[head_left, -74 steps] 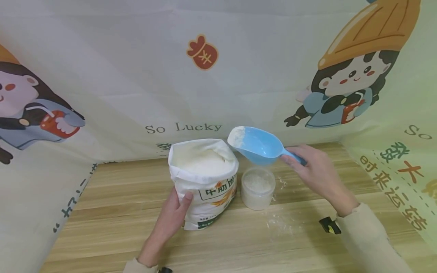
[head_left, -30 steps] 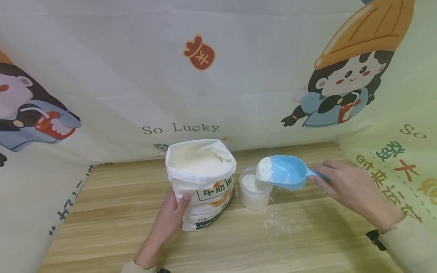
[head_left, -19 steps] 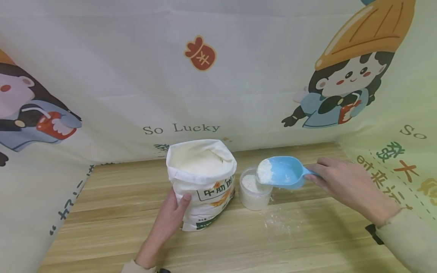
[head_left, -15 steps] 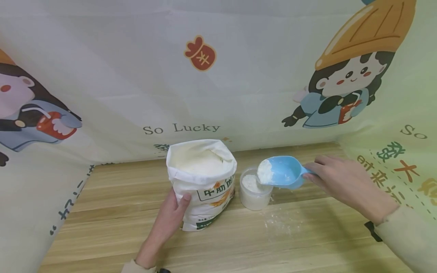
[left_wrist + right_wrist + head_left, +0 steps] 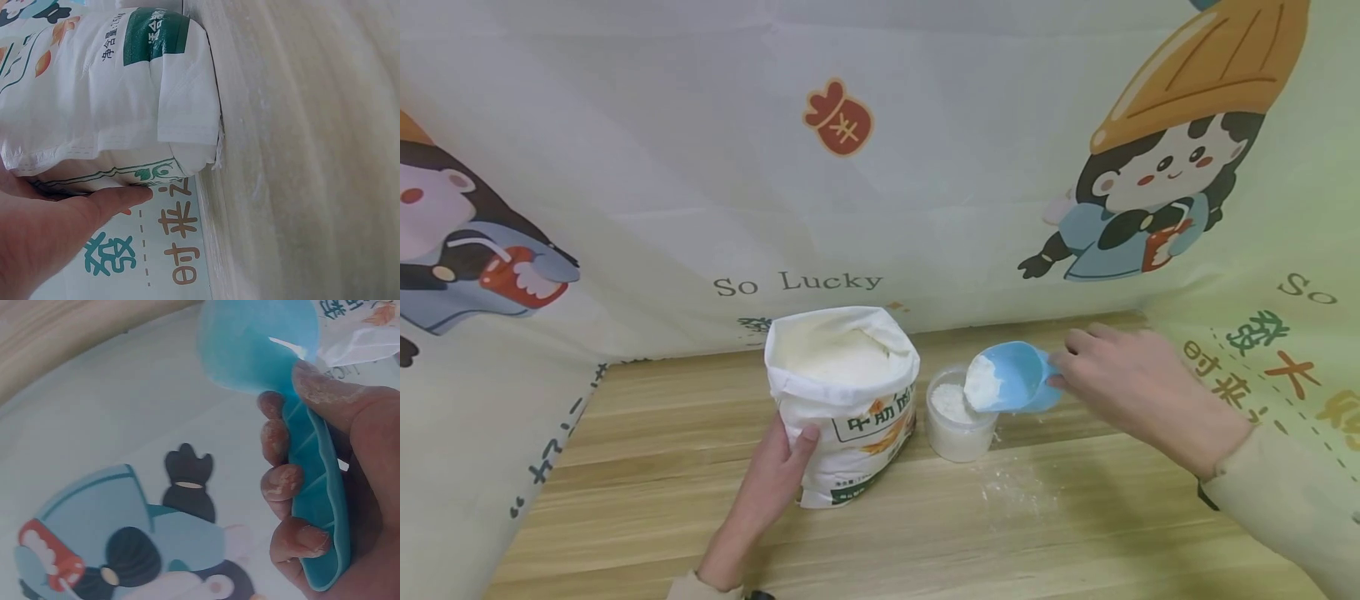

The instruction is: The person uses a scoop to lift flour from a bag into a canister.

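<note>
A white flour bag [image 5: 850,433] stands with its top open on the table, white flour visible inside. My left hand [image 5: 771,467] holds its left side, thumb on the front; the left wrist view shows this hand [image 5: 69,225] along the bag's side near its base. My right hand [image 5: 1138,387] grips the handle of a blue scoop [image 5: 1018,375], fingers curled round it as the right wrist view shows, with white powder on the fingertips [image 5: 284,481]. Flour [image 5: 982,383] lies at the scoop's lip, tilted over the rim of a clear round tub [image 5: 961,437] that contains flour.
Spilled flour [image 5: 1022,492] dusts the wooden table [image 5: 925,550] in front of the tub and to its right. A printed cloth [image 5: 955,167] with cartoon figures stands behind the table and at both sides.
The scoop has come from above and behind the tub down to its right rim. Lately my right hand has risen and turned, tipping the scoop's lip lower. My left hand and the bag stay put.
</note>
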The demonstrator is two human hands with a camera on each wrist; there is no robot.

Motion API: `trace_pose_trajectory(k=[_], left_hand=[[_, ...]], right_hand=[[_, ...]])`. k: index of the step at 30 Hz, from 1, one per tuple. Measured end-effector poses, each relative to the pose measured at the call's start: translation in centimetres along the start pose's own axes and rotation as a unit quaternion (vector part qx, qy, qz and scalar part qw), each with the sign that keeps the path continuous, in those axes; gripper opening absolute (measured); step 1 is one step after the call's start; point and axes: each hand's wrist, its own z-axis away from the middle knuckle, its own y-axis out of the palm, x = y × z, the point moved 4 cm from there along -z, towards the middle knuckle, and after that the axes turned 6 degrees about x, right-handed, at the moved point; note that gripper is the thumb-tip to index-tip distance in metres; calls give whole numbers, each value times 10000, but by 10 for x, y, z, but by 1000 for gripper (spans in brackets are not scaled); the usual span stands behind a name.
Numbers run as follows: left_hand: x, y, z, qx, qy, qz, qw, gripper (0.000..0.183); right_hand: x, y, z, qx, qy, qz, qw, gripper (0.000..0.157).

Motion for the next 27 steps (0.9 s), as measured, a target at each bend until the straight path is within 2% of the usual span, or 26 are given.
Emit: trace_pose_trajectory(k=[4, 11, 17, 27], left_hand=[[0, 0, 0, 16, -1, 68, 10000, 41], [-1, -1, 0, 11, -42, 76, 10000, 40], [-2, -1, 0, -15, -14, -22, 10000, 40], [-1, -1, 0, -54, 53, -67, 9999, 40]], right_hand=[[6, -5, -7, 111, -87, 204, 9997, 24], [12, -14, -16, 66, -216, 362, 9991, 21], [19, -19, -23, 276, -253, 472, 9982, 24], [34, -23, -29, 91, -560, 934, 9940, 23]])
